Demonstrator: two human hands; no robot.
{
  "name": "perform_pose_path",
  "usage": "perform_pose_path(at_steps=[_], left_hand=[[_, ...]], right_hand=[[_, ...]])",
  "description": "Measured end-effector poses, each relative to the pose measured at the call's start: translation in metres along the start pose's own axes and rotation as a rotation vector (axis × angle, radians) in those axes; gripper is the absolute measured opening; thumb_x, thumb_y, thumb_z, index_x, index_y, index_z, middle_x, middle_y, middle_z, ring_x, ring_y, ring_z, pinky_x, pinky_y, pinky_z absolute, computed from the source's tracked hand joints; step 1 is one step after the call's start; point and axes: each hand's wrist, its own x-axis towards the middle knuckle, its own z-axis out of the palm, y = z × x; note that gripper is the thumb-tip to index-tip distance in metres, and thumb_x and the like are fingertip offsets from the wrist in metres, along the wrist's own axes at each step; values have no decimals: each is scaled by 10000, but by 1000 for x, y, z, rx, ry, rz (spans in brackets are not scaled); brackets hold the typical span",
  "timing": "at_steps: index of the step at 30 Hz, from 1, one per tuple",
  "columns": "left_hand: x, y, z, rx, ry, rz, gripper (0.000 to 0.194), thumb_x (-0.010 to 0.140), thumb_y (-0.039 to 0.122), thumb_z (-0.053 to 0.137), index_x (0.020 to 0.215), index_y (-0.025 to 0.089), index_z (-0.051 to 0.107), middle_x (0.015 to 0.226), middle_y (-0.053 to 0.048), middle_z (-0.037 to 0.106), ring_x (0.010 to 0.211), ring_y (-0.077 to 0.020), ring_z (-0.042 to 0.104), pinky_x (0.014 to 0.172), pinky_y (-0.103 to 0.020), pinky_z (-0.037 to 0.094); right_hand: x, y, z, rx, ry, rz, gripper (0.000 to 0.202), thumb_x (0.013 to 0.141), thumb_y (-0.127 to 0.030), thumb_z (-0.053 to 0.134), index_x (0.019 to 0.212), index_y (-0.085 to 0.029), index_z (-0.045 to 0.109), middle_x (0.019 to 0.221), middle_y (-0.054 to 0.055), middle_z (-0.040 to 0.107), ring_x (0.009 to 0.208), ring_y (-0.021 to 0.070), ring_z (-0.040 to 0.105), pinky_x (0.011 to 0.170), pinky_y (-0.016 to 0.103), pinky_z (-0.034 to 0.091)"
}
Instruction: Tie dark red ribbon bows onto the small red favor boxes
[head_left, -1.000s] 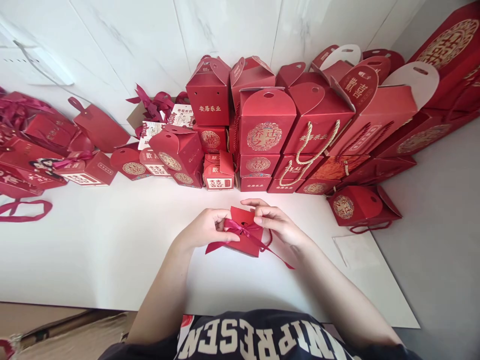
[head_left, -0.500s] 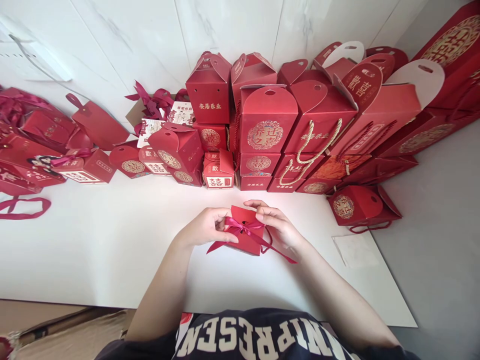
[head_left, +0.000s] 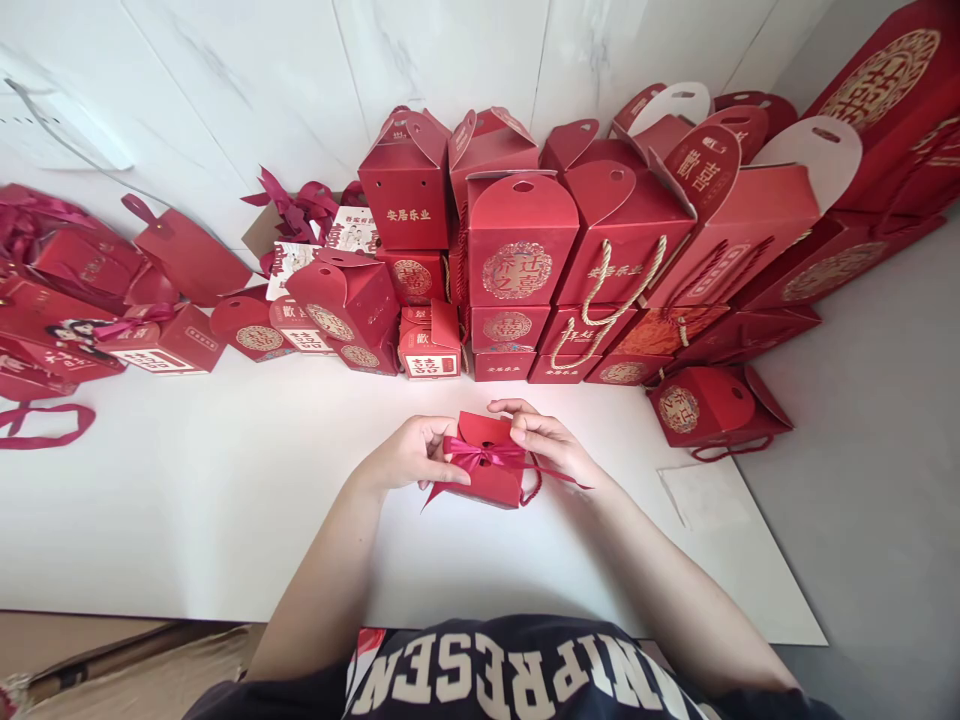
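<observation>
A small red gift box (head_left: 491,488) sits on the white table in front of me, with a magenta ribbon (head_left: 474,455) tied in a bow across its top. My left hand (head_left: 411,455) pinches the left side of the bow between thumb and fingers. At the box's right edge my right hand (head_left: 553,442) has its thumb and index finger closed on the ribbon, while its other fingers reach behind the box. One ribbon tail hangs below my left hand; another stretches out to the right. A dark red cord handle (head_left: 534,485) shows at the box's right side.
Stacked red gift boxes (head_left: 523,240) stand along the tiled wall. More boxes and bags (head_left: 90,260) with ribbons lie at the left. A loose ribbon loop (head_left: 56,440) is on the table's left, and one box (head_left: 712,408) lies at the right near a grey wall.
The bow looks drawn wider to the left. The right ribbon tail has swung upward and now lies flatter. Both hands keep nearly the same place, and the view has shifted slightly.
</observation>
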Motion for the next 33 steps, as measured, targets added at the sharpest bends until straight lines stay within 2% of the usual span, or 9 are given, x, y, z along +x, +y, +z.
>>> perform_pose_path(at_steps=[5,9,12,15,18,22,26,29,33], left_hand=[[-7,4,-2,8,22,29,308,769,394,731,736,145,553,549,45,533,438,-61,483,429,-182,393],[-7,2,0,-1,101,87,394,885,447,573,640,142,529,488,38,479,409,-54,412,416,-191,301],[-3,0,5,0,165,129,421,887,445,566,601,145,492,477,52,404,412,-45,330,423,-203,246],[2,-2,10,53,230,198,437,876,417,587,569,153,423,495,55,357,444,-48,302,450,-215,225],[5,-4,11,106,291,243,473,856,381,616,545,163,334,507,57,306,471,-53,278,468,-226,205],[8,-8,9,115,377,268,521,853,333,614,542,171,228,541,57,219,511,-59,212,493,-238,174],[10,-10,9,103,407,258,522,842,322,624,546,173,220,547,55,212,523,-64,202,498,-242,168],[12,-9,16,80,461,239,518,838,340,630,543,173,238,542,55,221,520,-67,217,494,-237,182],[14,-6,30,51,539,208,510,852,367,613,539,171,260,546,49,250,521,-72,257,500,-232,223]], right_hand=[[-13,-22,-13,-220,112,-74,314,953,-490,464,903,-224,624,1234,72,572,1208,239,507,1052,379,353],[-38,-52,-28,-493,126,-228,548,948,-633,281,905,-214,633,942,96,619,934,255,589,898,382,424],[-48,-61,-23,-740,36,-222,498,839,-676,511,972,-208,618,938,104,632,851,255,587,799,366,442],[-45,-54,-7,-924,32,-215,289,895,-490,578,882,-204,620,851,77,641,778,213,574,775,341,427],[-40,-44,5,-860,35,-155,373,989,-387,437,693,-194,558,675,23,578,639,147,516,681,288,405],[-38,-40,3,-622,126,16,450,973,-460,446,611,-192,443,541,-35,453,504,99,399,533,243,337],[-42,-45,1,-604,129,-31,461,956,-532,426,654,-190,489,602,-18,509,540,109,454,556,250,363],[-45,-49,8,-694,32,-112,402,852,-594,574,959,-206,567,815,16,629,656,147,563,638,271,432],[-44,-47,18,-972,169,-137,263,911,-426,575,1095,-239,561,926,33,651,779,171,618,704,278,447]])
